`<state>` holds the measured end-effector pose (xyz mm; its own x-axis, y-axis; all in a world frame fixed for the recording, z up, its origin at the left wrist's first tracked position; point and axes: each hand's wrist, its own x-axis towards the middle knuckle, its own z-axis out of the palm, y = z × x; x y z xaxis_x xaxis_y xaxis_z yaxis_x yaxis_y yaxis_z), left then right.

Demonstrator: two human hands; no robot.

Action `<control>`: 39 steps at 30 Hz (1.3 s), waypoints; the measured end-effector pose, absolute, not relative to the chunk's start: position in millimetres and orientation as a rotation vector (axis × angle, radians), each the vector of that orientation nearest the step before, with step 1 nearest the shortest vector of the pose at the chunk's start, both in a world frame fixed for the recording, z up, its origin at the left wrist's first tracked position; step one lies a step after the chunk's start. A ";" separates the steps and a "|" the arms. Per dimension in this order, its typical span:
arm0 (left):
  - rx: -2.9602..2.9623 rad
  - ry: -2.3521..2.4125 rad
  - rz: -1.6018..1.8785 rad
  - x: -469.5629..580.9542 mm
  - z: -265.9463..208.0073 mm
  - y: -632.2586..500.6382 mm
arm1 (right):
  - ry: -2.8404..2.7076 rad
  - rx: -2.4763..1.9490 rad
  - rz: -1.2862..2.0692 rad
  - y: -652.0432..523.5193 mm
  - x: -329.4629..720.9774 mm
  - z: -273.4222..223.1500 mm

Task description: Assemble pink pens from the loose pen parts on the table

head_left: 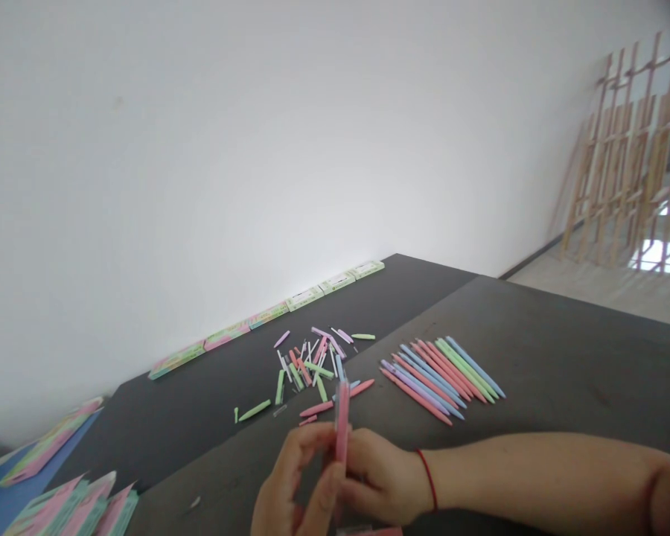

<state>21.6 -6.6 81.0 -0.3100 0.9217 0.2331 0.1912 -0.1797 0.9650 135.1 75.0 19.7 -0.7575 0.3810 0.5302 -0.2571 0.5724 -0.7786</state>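
Both of my hands hold one pink pen [342,417] upright near the bottom middle of the view. My left hand [295,487] pinches its lower part from the left. My right hand [377,476], with a red string on the wrist, grips it from the right. Beyond the hands lies a loose scatter of pastel pen parts [307,365] on the dark table [563,372]. To the right of that scatter, a neat row of assembled pens [441,376] in pink, blue, green and purple lies side by side.
A line of small flat boxes [268,314] runs along the white wall at the table's far edge. Stacks of pink and green packages [70,506] lie at the lower left. A wooden lattice frame [630,156] leans at the far right.
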 end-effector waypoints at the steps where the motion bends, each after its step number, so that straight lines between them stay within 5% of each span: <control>1: 1.279 1.454 1.490 13.6 83.8 -2.8 | -1.939 -0.163 1.427 75.3 133.0 21.5; 5: 1.471 1.479 1.160 -12.6 92.5 5.5 | -1.228 -0.296 1.935 79.4 124.8 28.2; 16: 2.458 2.031 0.591 -9.8 86.2 -8.9 | -1.172 -0.229 1.988 72.3 127.8 30.3; 22: 2.283 2.057 0.386 -7.6 71.9 2.1 | -1.508 -0.402 1.704 83.0 127.5 22.3; 29: 1.773 1.514 0.233 -47.5 36.5 26.1 | -2.296 -0.668 0.986 92.0 132.7 15.3; 34: 1.750 1.814 0.460 -92.2 32.3 39.9 | -2.780 -0.705 0.448 90.4 132.9 10.0; 39: 1.973 1.948 0.600 -86.6 34.7 37.6 | -2.825 -0.647 0.419 91.3 133.7 9.0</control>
